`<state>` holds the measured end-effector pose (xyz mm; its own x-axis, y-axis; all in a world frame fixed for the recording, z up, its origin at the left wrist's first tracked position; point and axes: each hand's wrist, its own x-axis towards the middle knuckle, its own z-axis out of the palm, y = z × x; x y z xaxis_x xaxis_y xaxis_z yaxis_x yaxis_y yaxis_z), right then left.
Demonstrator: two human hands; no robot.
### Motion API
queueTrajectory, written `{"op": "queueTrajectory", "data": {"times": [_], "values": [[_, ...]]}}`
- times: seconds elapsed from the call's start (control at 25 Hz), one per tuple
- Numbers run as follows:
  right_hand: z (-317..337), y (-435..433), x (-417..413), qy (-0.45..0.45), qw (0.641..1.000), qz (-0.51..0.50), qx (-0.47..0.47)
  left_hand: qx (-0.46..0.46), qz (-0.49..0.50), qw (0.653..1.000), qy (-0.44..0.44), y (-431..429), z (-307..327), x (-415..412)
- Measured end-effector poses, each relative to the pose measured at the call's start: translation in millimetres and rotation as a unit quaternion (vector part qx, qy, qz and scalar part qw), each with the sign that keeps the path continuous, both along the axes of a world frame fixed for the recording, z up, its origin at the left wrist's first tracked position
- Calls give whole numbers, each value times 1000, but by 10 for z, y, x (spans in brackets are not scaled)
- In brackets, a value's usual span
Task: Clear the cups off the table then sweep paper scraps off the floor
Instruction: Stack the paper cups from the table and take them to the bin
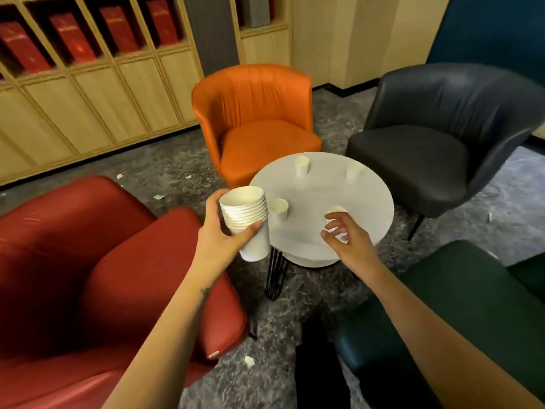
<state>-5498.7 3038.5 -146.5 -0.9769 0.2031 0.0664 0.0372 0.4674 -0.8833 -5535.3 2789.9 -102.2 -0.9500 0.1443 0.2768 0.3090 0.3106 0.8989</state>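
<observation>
Head view: my left hand point(216, 233) grips a stack of paper cups point(246, 219), thumb across the front and fingers curled round the back, holding it tilted just off the near left edge of the round white table point(371, 202). My right hand point(346, 236) hangs over the table's near side with its fingers spread and loosely bent, holding nothing. Just past its fingertips stands the nearest cup point(336, 208), partly hidden; I cannot tell whether I touch it. Three more single cups stand upright on the tabletop: one beside the stack point(279, 208) and two at the far side point(301, 166) point(354, 171). Paper scraps lie on the grey floor, one near my feet point(249, 361), others by the red armchair point(88, 261).
</observation>
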Motion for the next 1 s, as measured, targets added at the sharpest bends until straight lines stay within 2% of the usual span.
{"op": "queueTrajectory", "data": {"times": [0.32, 0.6, 0.8, 1.0], "values": [[-1102, 126, -2202, -86, 995, 49, 12, -1, 49, 995, -87, 360, -868, -1979], [-2034, 66, -3008, -243, 963, 116, 19, 84, 112, 978, -153, 517, -1540, -2676], [-2374, -139, -3196, -198, 973, 118, -6, 122, 86, 967, -207, 730, -2026, -3006], [-2203, -170, -3425, -194, 978, 56, -52, 111, 56, 959, -256, 868, -2307, -3274]]}}
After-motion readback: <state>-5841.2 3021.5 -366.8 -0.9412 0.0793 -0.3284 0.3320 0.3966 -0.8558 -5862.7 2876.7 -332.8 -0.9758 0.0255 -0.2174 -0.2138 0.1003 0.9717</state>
